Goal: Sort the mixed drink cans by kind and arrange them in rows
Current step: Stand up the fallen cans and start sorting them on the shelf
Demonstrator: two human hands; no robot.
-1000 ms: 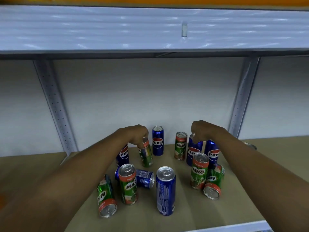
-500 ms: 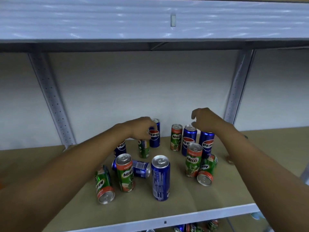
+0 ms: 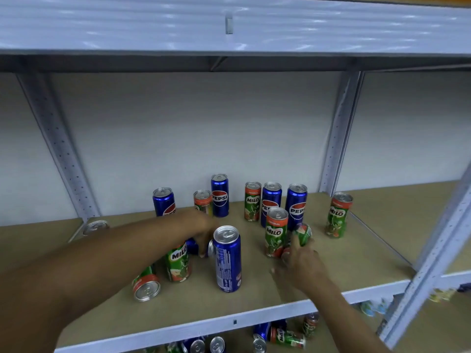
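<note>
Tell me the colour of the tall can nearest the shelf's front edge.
Blue, head view.

you're in a shop stockroom: metal shelf rack (image 3: 339,138) at one o'clock, drink cans (image 3: 219,194) at twelve.

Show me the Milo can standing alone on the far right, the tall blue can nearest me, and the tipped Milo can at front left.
lone Milo can (image 3: 337,215), head view, label.
front blue can (image 3: 227,261), head view, side.
tipped Milo can (image 3: 147,290), head view, silver end.
</note>
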